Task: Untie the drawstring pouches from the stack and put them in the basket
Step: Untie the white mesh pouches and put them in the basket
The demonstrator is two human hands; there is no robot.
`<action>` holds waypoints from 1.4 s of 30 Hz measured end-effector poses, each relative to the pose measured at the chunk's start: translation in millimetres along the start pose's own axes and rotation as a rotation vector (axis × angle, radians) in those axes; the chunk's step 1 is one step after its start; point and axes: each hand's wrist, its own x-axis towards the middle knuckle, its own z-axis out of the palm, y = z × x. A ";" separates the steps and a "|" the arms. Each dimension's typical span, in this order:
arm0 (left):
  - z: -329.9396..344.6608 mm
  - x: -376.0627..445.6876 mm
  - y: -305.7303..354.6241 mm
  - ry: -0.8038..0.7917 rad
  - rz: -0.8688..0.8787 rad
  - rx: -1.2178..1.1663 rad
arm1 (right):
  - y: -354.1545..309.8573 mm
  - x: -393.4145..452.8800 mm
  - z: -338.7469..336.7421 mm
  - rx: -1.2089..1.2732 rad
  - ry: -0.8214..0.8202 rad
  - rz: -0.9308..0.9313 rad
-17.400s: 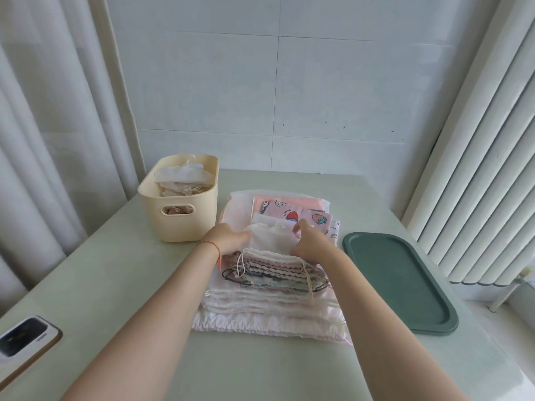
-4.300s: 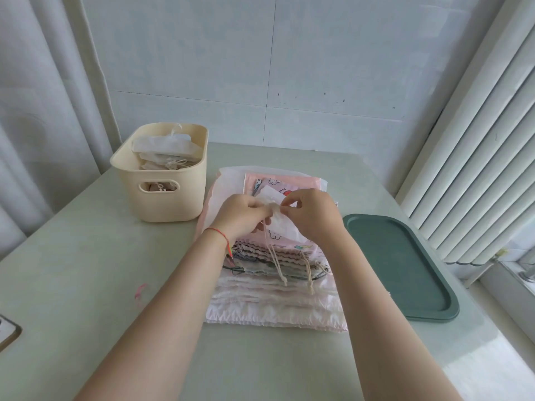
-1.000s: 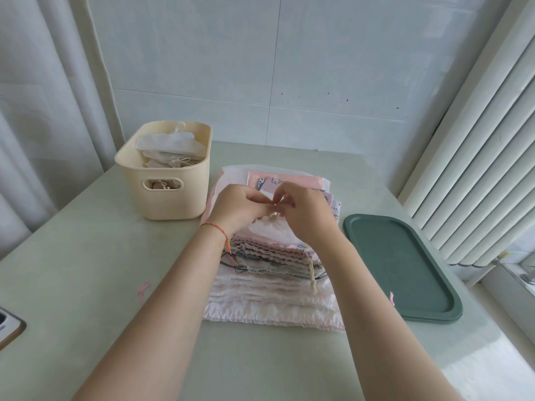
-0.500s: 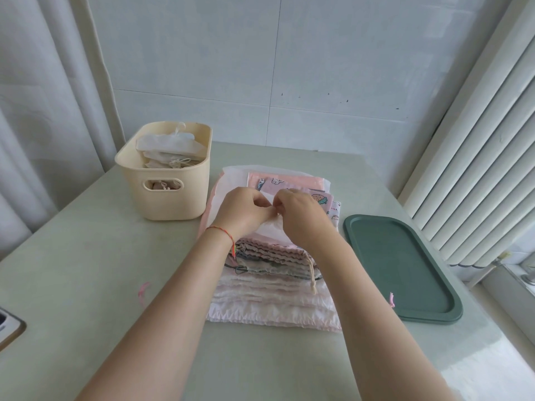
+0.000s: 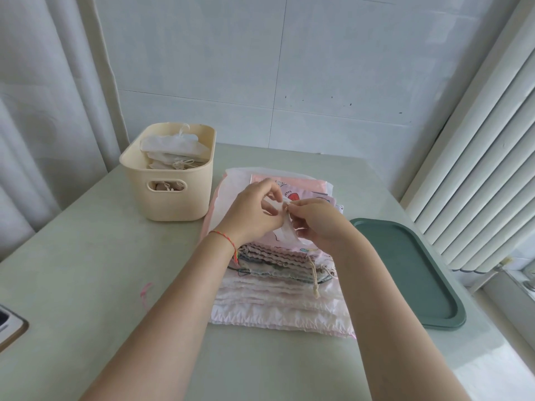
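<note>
head view, pale green table point(image 5: 86, 270), white tiled wall point(image 5: 318, 68), curtain point(image 5: 43, 111), both hands pinching white pouch point(image 5: 285, 233)

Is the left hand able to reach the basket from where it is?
Probably yes. The basket stands just left of the stack, nothing lies between it and the left hand, though that hand is busy pinching the white pouch.

Hands: 2, left hand point(image 5: 252, 215) and right hand point(image 5: 321, 224), w/ 1 white pouch point(image 5: 285, 227) between them. Containers: 1 cream basket point(image 5: 170, 198) w/ approx. 3 pale pouches point(image 5: 173, 149) visible inside (exact no. can't be told), 1 green tray point(image 5: 411, 273), 1 stack of pouches point(image 5: 275, 282), layers too many and overlapped to count. Misc: 1 red wrist cord point(image 5: 225, 241), 1 pink scrap point(image 5: 146, 292) on table point(image 5: 86, 270), 1 phone point(image 5: 8, 328) at left edge.
</note>
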 end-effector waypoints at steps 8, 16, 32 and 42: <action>1.9 2.1 -1.2 0.084 -0.077 0.122 | -1.4 -3.8 0.9 0.012 0.015 -0.030; -1.4 1.0 0.2 0.134 -0.159 0.059 | -3.7 -5.4 2.9 -0.180 0.127 -0.095; -12.7 -1.1 -5.1 -0.254 -0.151 0.426 | 7.0 8.1 6.7 -0.432 0.474 -0.302; -16.6 7.4 -21.7 -0.125 -0.194 0.293 | -3.4 -3.5 5.7 -0.237 0.155 -0.202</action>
